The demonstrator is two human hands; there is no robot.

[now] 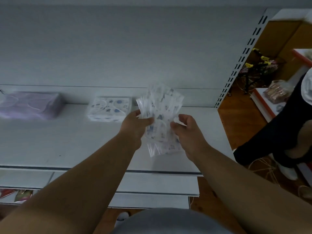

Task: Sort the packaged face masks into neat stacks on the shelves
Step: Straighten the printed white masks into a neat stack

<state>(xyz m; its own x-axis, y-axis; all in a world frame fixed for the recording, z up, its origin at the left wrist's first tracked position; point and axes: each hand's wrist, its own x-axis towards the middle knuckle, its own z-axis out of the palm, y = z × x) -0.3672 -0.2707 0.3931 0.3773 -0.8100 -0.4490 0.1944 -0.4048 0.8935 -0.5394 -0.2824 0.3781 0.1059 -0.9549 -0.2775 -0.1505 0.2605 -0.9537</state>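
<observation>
Both hands hold a fanned bunch of white blue-patterned mask packets (161,114) above the right part of the white shelf (67,146). My left hand (135,127) pinches the bunch's left side. My right hand (189,130) grips its right side with curled fingers. A neat stack of the same patterned packets (109,108) lies on the shelf just left of the bunch. Farther left rests a stack of purple mask packets (30,105). The image is blurred.
A slotted upright post (239,65) ends the shelf on the right. Beyond it another person's leg in dark clothing (276,135) stands on the wooden floor, near bagged goods (276,93). A lower shelf holds colourful packets (16,195) at the left.
</observation>
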